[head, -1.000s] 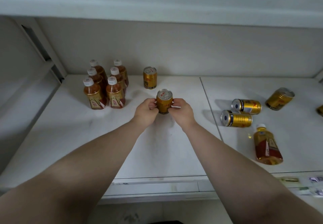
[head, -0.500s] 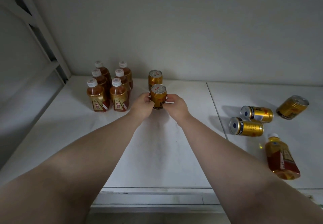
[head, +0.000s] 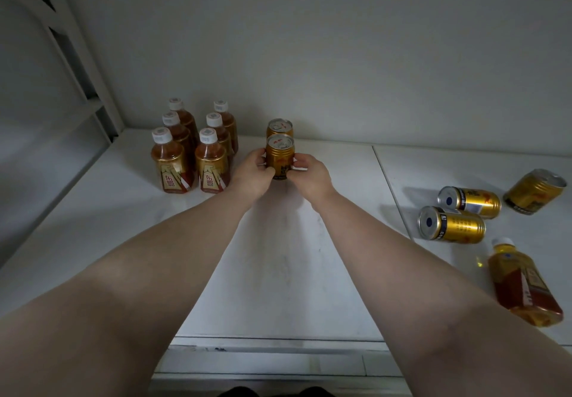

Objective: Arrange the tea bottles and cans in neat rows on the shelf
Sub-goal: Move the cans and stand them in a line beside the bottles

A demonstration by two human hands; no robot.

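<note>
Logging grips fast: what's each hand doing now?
Left hand: closed on the upright can.
Right hand: closed on the same can.

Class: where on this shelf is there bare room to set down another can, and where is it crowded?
Free: the shelf front-left of the bottles, and between the arms. Crowded: the right panel, with lying cans and a bottle.

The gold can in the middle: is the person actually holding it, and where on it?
Yes. Both hands hold the upright gold can by its sides: the left hand on its left, the right hand on its right.
</note>
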